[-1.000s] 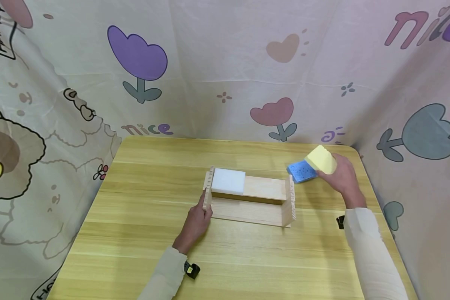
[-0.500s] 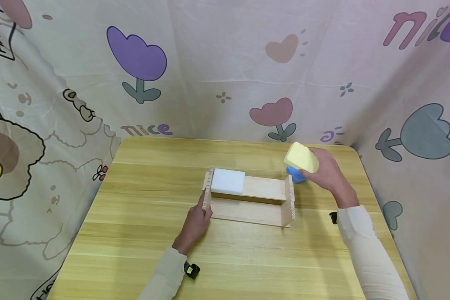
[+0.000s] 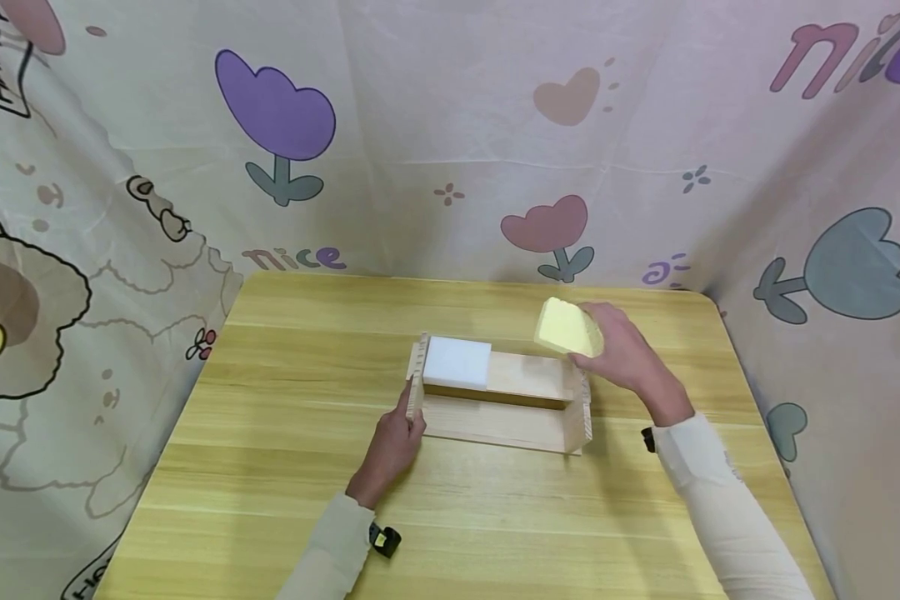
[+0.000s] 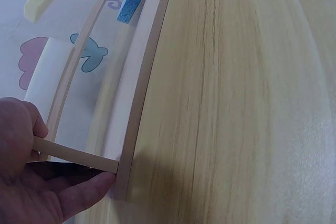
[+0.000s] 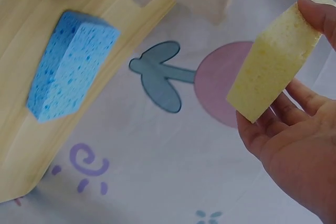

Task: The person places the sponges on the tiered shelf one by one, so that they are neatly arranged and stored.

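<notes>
In the head view my left hand point(image 3: 388, 454) grips the left side panel of a small two-level wooden rack point(image 3: 495, 423). The left wrist view shows fingers on both sides of that panel. A white sponge-like block point(image 3: 456, 363) lies on the left part of the rack's upper shelf. My right hand point(image 3: 626, 354) pinches a yellow sponge point(image 3: 566, 327) between thumb and fingers, held up over the upper shelf's right end. The right wrist view shows the yellow sponge point(image 5: 281, 56) tilted in the grip. A blue sponge point(image 5: 73, 66) lies on the table, hidden by my right hand in the head view.
The rack stands mid-table on a wood-grain tabletop point(image 3: 292, 358). A printed cloth point(image 3: 420, 125) hangs behind the table's far edge and down both sides. The rack's right side panel point(image 3: 579, 415) rises below the right hand.
My right hand has carried the yellow sponge leftward from above the blue sponge to over the rack, covering the blue one from the head camera. The left hand and white block have stayed put.
</notes>
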The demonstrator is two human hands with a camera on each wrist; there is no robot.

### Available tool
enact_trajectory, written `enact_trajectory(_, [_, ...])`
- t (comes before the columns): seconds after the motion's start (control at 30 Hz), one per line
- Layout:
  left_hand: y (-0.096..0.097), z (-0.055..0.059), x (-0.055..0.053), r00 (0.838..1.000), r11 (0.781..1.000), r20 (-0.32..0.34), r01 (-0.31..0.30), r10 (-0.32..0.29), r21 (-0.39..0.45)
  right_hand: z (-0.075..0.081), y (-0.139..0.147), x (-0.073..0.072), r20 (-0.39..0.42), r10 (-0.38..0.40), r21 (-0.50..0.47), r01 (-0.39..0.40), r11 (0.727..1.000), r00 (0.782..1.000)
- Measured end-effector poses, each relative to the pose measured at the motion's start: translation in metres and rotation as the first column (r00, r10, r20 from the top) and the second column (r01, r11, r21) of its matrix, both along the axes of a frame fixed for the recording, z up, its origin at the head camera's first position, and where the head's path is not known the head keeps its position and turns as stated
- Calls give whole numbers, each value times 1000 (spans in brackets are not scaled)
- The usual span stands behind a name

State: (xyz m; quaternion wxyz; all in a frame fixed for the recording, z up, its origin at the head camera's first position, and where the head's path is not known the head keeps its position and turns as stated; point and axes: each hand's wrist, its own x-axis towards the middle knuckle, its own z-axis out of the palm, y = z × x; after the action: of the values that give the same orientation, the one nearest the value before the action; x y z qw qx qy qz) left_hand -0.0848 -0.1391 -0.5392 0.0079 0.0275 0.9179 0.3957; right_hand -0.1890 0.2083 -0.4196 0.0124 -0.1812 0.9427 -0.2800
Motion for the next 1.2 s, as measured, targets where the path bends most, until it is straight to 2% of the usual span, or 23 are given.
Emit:
enact_trajectory(0.37, [0, 0, 0, 1000, 1000, 17, 0, 0, 7, -4, -25, 8, 51, 67, 14, -68, 998, 996])
enact_trajectory(0.6, [0, 1, 0, 1000, 1000, -31, 0, 0, -14, -11, -35, 13, 72, 90, 38, -93, 995, 993])
enact_trajectory(0.8, [2, 1, 0, 1000, 1000, -30, -6, 5, -13, -15, -41, 16, 82, 102, 53, -106, 993, 991])
enact_trajectory(1.2, [1, 1, 0, 1000, 1000, -21, -3, 2, -16, -32, -48, 20, 81, 133, 120, -142, 983, 988])
